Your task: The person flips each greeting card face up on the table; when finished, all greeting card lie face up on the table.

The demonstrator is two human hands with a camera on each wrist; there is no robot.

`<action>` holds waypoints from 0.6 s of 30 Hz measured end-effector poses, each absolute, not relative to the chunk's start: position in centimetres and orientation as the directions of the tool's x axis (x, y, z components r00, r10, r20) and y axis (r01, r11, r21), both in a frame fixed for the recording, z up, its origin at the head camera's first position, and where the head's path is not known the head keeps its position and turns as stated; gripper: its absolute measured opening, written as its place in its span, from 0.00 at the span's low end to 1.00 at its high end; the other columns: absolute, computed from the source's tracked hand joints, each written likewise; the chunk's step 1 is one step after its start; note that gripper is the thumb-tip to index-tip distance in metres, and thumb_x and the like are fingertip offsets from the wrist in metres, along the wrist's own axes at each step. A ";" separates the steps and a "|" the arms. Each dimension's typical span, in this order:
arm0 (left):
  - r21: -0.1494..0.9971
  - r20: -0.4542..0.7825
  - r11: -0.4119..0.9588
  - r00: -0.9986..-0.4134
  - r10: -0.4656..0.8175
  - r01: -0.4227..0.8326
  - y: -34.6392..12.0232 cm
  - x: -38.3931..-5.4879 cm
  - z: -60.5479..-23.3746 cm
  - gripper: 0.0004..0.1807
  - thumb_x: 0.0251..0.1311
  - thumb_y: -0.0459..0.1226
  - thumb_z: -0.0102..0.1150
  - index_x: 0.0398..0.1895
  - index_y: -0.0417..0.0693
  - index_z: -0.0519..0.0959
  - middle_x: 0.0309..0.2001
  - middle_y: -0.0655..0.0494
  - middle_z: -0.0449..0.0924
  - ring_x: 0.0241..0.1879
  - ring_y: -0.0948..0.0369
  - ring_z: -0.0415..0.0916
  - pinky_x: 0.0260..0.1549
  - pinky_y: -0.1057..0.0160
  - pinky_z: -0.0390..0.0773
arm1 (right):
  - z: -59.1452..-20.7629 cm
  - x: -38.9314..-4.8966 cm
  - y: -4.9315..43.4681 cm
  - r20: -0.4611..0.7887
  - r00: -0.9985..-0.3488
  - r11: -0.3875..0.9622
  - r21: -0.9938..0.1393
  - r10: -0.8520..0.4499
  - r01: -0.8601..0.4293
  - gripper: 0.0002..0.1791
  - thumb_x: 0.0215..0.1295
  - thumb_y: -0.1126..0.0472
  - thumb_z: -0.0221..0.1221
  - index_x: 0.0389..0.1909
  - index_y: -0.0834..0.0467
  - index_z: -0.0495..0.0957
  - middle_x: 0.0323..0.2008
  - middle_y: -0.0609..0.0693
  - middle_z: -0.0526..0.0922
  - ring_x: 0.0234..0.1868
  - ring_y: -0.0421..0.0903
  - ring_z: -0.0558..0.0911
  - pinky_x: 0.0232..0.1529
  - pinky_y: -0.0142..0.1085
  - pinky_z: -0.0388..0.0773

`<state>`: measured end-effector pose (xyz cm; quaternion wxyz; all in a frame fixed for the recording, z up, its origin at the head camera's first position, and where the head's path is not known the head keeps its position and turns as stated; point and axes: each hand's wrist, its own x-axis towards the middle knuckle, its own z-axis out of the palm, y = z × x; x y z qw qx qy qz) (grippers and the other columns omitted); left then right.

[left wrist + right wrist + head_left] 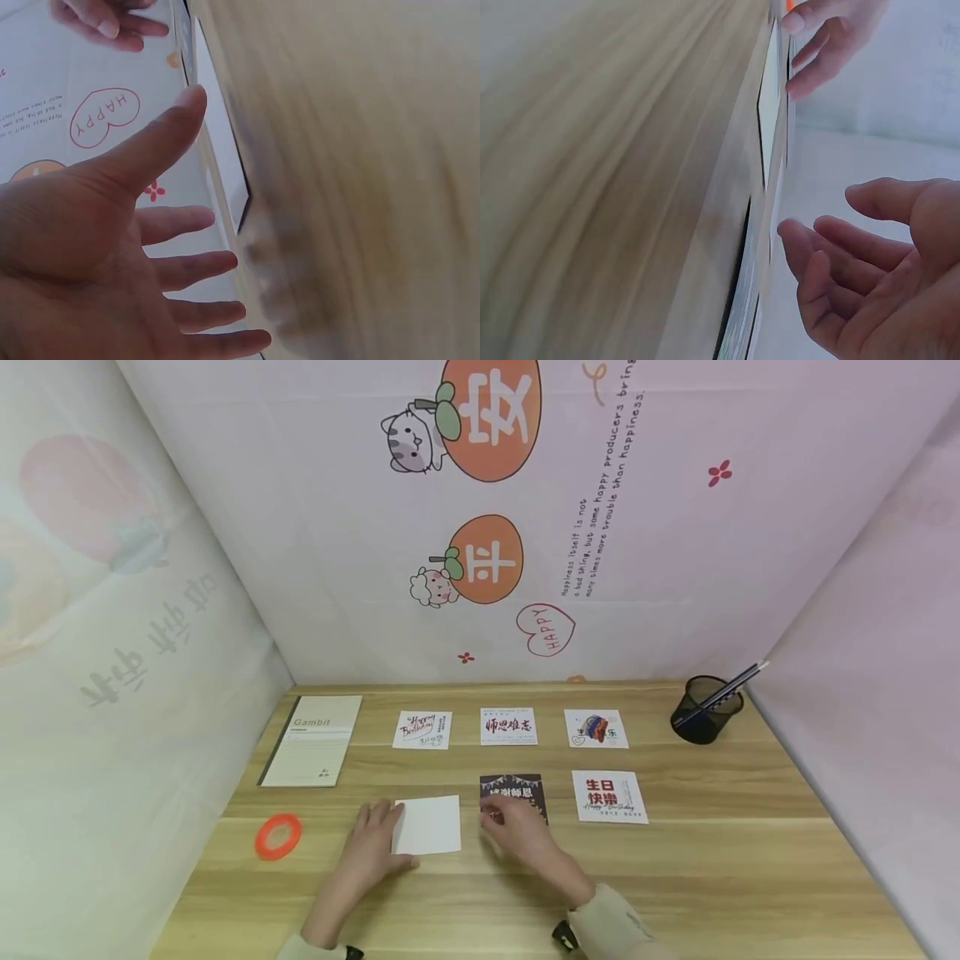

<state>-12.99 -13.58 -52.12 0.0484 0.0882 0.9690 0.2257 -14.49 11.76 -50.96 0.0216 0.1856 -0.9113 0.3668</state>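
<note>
A blank white card (426, 825) lies on the table between my two hands. My left hand (372, 837) is at its left side, thumb and fingers spread and nothing held; the left wrist view shows the fingers straight and apart near the card's edge. My right hand (520, 833) is over the lower part of a dark card (513, 783) with pale lettering and bunting, hiding some of its print. In the right wrist view that hand's fingers (799, 244) are loosely bent, the thumb stands apart, and nothing is between them.
Printed cards surround the hands: a birthday card (422, 729), a red-lettered card (509, 727), a colourful card (597, 728) and another birthday card (611, 797). A notebook (311, 743) and orange tape roll (278, 837) lie left. A mesh pen holder (701, 718) stands back right.
</note>
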 end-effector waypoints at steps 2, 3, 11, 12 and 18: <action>0.455 -0.068 0.878 -0.977 0.201 0.149 -13.7 -12.8 -52.3 0.49 0.38 0.47 0.77 0.65 0.35 0.67 0.66 0.30 0.60 0.65 0.26 0.49 0.57 0.27 0.56 | -51.0 -14.6 11.0 0.195 -0.913 0.657 -0.642 -0.357 -0.394 0.13 0.62 0.66 0.60 0.46 0.67 0.80 0.36 0.55 0.84 0.33 0.45 0.81 0.34 0.34 0.80; 0.457 -0.074 0.877 -0.976 0.204 0.149 -13.8 -12.7 -52.3 0.50 0.38 0.47 0.77 0.66 0.35 0.67 0.66 0.30 0.59 0.65 0.26 0.48 0.57 0.27 0.56 | -51.1 -14.6 10.6 0.200 -0.906 0.654 -0.636 -0.373 -0.409 0.14 0.61 0.66 0.60 0.47 0.67 0.79 0.37 0.56 0.84 0.34 0.46 0.81 0.36 0.35 0.80; 0.451 -0.083 0.876 -0.969 0.232 0.171 -13.9 -12.9 -52.9 0.50 0.39 0.48 0.76 0.67 0.38 0.66 0.69 0.34 0.58 0.67 0.27 0.46 0.56 0.25 0.53 | -51.4 -15.6 8.0 0.184 -0.874 0.738 -0.474 -0.450 -0.480 0.19 0.58 0.60 0.65 0.49 0.64 0.79 0.46 0.55 0.83 0.46 0.52 0.81 0.55 0.50 0.73; 0.447 -0.086 0.878 -0.969 0.232 0.171 -13.9 -13.0 -52.9 0.50 0.40 0.48 0.76 0.67 0.39 0.66 0.69 0.34 0.58 0.67 0.28 0.46 0.56 0.25 0.53 | -51.4 -15.8 7.8 0.165 -0.875 0.751 -0.457 -0.455 -0.476 0.20 0.58 0.59 0.65 0.51 0.63 0.79 0.49 0.54 0.83 0.48 0.52 0.80 0.56 0.50 0.72; 0.439 -0.097 0.883 -0.968 0.230 0.165 -14.0 -13.2 -53.0 0.49 0.40 0.48 0.76 0.67 0.39 0.66 0.69 0.35 0.58 0.67 0.28 0.46 0.56 0.25 0.54 | -51.4 -16.8 6.7 0.098 -0.874 0.780 -0.413 -0.476 -0.471 0.24 0.59 0.55 0.65 0.56 0.60 0.76 0.55 0.54 0.79 0.51 0.51 0.77 0.53 0.42 0.74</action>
